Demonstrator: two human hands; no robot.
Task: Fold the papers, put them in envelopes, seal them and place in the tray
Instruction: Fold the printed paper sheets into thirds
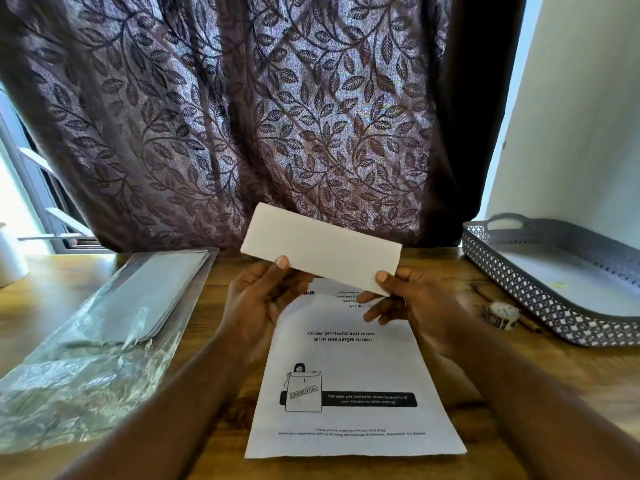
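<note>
Folded paper (322, 249) pinched between left hand (263, 299), right hand (412, 299), above table

Printed sheet (353, 368), centre headline: "Order printouts and more all in one single order!" Slanted stamp "CONFIDENTIAL" at 8 o'clock, on the drawn envelope. "UPC ID" at 12 o'clock, lines above it blurred. Black bar (370, 399) text and footer unreadable.

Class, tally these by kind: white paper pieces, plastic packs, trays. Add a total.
White paper pieces: 2, the held piece, pinched by the left hand and right hand, and the printed sheet
Plastic pack: 1
Tray: 1
Total: 4
</note>
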